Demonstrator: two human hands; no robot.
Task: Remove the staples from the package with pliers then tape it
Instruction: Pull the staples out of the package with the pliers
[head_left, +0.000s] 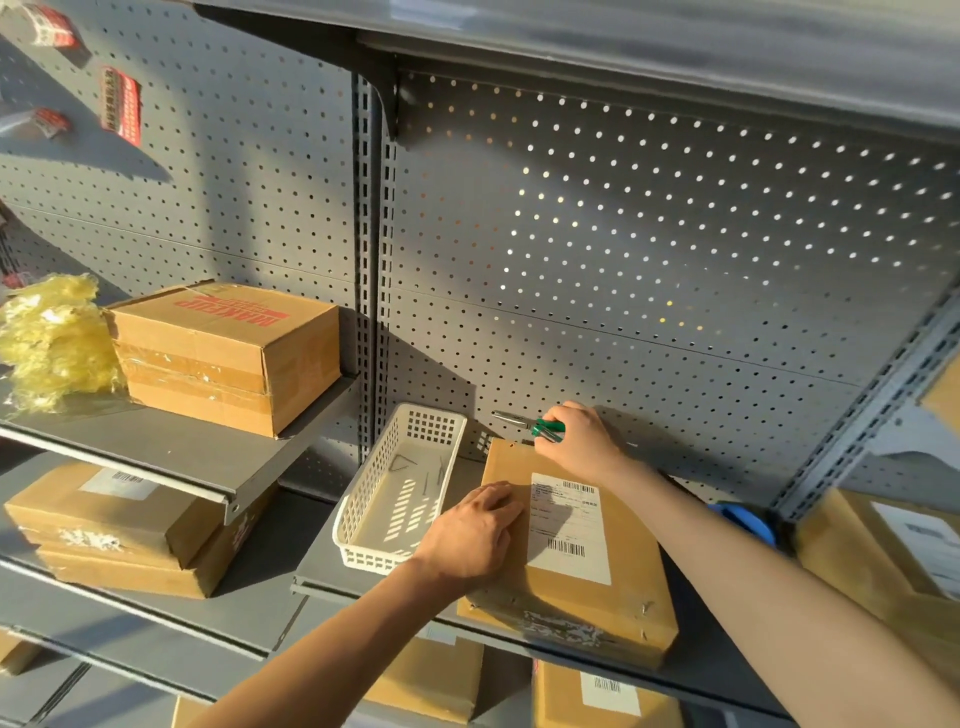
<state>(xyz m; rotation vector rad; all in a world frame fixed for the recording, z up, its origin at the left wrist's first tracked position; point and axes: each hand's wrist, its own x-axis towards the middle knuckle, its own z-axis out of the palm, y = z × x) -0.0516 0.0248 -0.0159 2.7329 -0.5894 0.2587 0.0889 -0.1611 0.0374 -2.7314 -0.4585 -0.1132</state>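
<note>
Staple-pulling in hand at the far edge of the package, tape not yet begun.

The package (571, 545), a flat brown box with a white label, lies on the grey shelf (322, 566) at lower centre of the frame. The left hand (467, 535) rests on its near-left top with fingers loosely spread, seemingly steadying it. The right hand (576, 436) grips the green-handled pliers (524, 423) just above the box's far edge, their metal tips pointing toward frame left, apart from the cardboard. A white basket (363, 509) just left of the box holds a few bent staples. More staples seem to show on the box's near edge, so the next move likely calls for lowering the tips onto one and prising it out. No tape is clearly in view.
</note>
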